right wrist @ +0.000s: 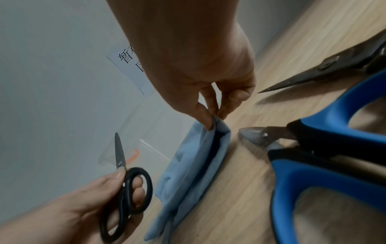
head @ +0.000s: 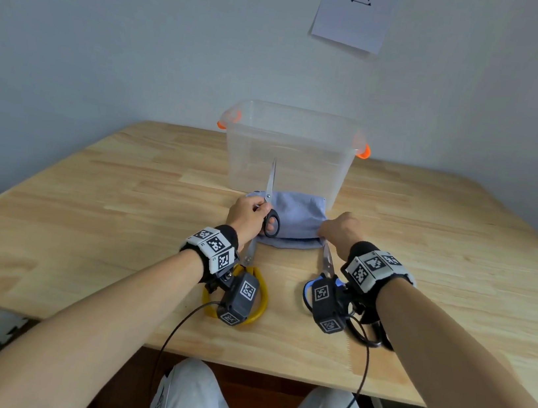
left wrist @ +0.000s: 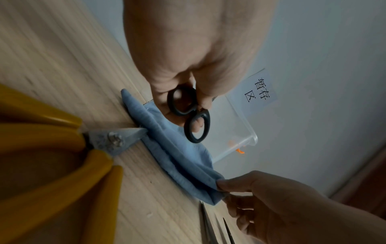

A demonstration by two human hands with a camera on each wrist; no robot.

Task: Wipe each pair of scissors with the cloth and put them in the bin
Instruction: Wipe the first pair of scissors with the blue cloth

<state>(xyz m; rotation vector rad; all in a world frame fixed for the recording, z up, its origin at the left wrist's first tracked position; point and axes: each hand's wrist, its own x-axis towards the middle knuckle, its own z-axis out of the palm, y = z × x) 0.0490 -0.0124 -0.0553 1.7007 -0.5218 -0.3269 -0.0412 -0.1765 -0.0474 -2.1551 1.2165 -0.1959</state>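
From above, the left hand (head: 247, 216) grips the black-handled scissors (head: 271, 204) blades-up over the folded blue cloth (head: 296, 219), right in front of the clear bin (head: 288, 151). The right hand (head: 343, 233) looks merely fisted there; its wrist camera shows thumb and fingers (right wrist: 205, 115) pinching the cloth's corner. The yellow-handled scissors (left wrist: 62, 148) and blue-handled scissors (right wrist: 334, 148) lie on the table (head: 86, 212), half hidden overhead by the wrist rigs. A fourth pair's dark blades (right wrist: 313, 74) run out of frame.
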